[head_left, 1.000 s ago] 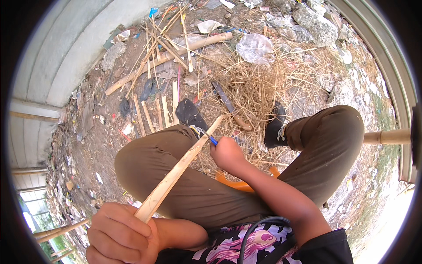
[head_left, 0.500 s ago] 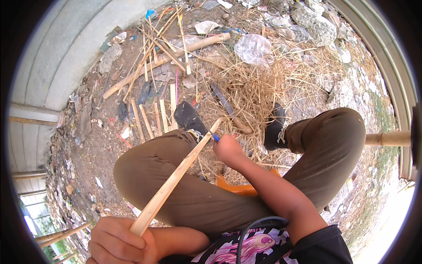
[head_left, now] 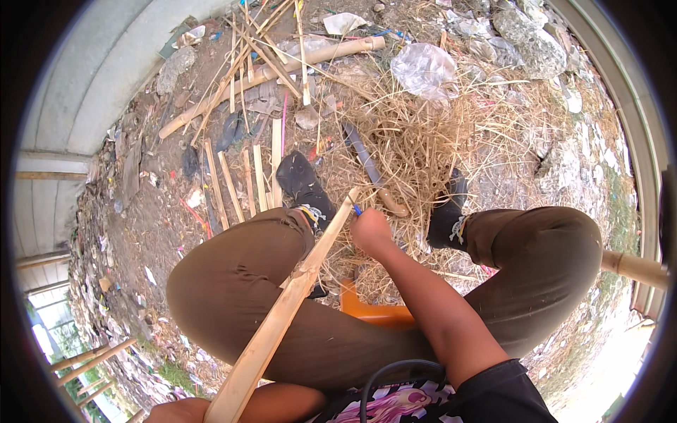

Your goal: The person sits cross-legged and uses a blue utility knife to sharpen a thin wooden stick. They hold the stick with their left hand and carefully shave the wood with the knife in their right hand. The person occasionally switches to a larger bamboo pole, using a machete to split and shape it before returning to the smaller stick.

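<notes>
A long split bamboo strip (head_left: pixel 282 303) runs slantwise from the lower edge up between my knees, its narrow tip near my black left shoe (head_left: pixel 305 185). My left hand (head_left: pixel 178 411) is closed around its lower end, partly cut off by the picture's edge. Near the tip, my right hand (head_left: pixel 371 233) is wrapped round a small knife with a blue handle (head_left: pixel 357 210). The knife's short blade lies against the strip's edge, mostly hidden. Between my feet, a long-bladed machete (head_left: pixel 363 158) with a wooden handle rests on straw.
Several cut bamboo pieces (head_left: pixel 259 176) lie left of my left shoe. Beyond them, thin strips (head_left: pixel 271 60) are heaped over a bamboo pole (head_left: pixel 331 53). Part of an orange plastic seat (head_left: pixel 381 314) shows beneath me. Dry straw, plastic litter and rubble (head_left: pixel 529 42) cover the ground.
My left hand has moved down toward the lower edge with the strip. The right hand and knife stay near the tip. The whole view has shifted slightly.
</notes>
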Demonstrator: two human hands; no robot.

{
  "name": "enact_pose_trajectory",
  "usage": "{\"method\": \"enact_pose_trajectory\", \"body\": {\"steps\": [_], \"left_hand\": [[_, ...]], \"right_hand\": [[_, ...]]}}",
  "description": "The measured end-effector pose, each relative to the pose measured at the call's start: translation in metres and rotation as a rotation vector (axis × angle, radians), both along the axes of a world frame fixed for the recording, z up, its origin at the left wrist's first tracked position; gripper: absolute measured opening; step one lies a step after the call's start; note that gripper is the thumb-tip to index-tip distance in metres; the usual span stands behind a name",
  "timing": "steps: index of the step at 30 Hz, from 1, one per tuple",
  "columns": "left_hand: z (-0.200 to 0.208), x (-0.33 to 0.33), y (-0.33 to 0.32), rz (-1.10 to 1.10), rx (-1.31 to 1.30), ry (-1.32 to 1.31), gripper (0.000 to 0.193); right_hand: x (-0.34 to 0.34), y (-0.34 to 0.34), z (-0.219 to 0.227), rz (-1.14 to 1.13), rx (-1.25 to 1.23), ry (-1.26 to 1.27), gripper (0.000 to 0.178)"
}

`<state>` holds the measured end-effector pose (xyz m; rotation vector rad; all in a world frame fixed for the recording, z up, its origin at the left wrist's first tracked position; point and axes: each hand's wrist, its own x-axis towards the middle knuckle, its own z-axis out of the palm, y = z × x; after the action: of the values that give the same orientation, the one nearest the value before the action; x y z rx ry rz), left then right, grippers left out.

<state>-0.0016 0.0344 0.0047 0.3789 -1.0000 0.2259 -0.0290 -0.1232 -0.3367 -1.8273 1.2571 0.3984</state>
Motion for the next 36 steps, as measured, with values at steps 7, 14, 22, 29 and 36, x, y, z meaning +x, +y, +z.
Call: {"method": "enact_pose_trajectory", "body": {"steps": [7, 14, 22, 29, 36], "left_hand": [[-0.007, 0.0, -0.02, 0.069, -0.037, 0.032, 0.051], [-0.003, -0.003, -0.03, 0.12, 0.061, 0.038, 0.053], [0.004, -0.012, 0.0, 0.246, 0.304, 0.081, 0.059], [0.007, -0.012, 0.018, 0.403, 0.241, 0.312, 0.059], [0.007, -0.008, 0.02, 0.518, 0.223, 0.416, 0.066]], "right_hand": [[0.009, -0.02, -0.033, -0.035, 0.134, 0.047, 0.032], [0.02, -0.027, -0.064, -0.078, 0.172, 0.097, 0.033], [0.001, 0.005, -0.034, -0.149, 0.081, -0.152, 0.04], [-0.006, 0.059, 0.052, -0.177, 0.01, -0.351, 0.041], [-0.031, 0.082, 0.121, -0.048, -0.02, -0.398, 0.042]]}}
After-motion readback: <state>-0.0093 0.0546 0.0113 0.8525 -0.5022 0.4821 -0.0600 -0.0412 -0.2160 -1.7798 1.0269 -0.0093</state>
